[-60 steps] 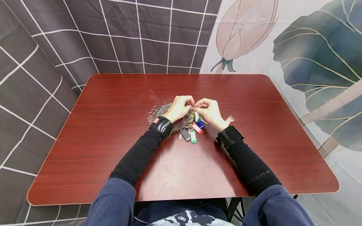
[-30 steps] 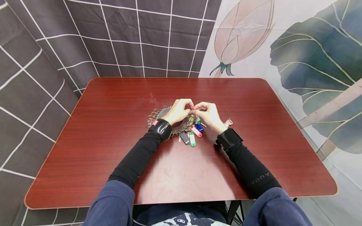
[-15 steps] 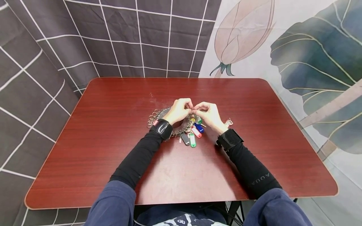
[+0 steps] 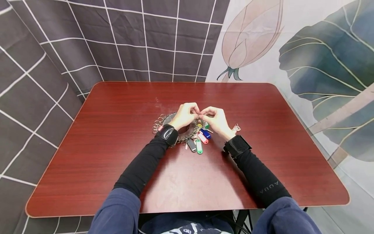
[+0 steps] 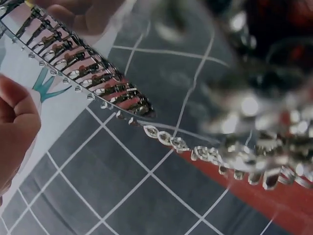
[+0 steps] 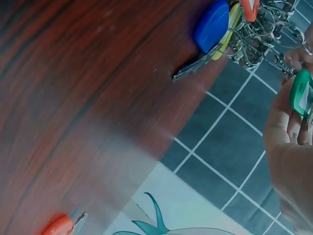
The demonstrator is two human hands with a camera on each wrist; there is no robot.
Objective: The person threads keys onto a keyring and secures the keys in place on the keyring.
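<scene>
A clear hoop with metal rings and key tags sits mid-tabletop, partly under the left hand. The left hand and right hand meet at its far right side, fingers pinching what seems a small metal fitting. The hoop looks stiff, slippery, best held by its rim. Tag labels are unreadable; the right sleeve bears pale letters.

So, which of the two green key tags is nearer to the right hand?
The upper green tag in the head view, by the right hand; the lower one lies beside the grey tag.
</scene>
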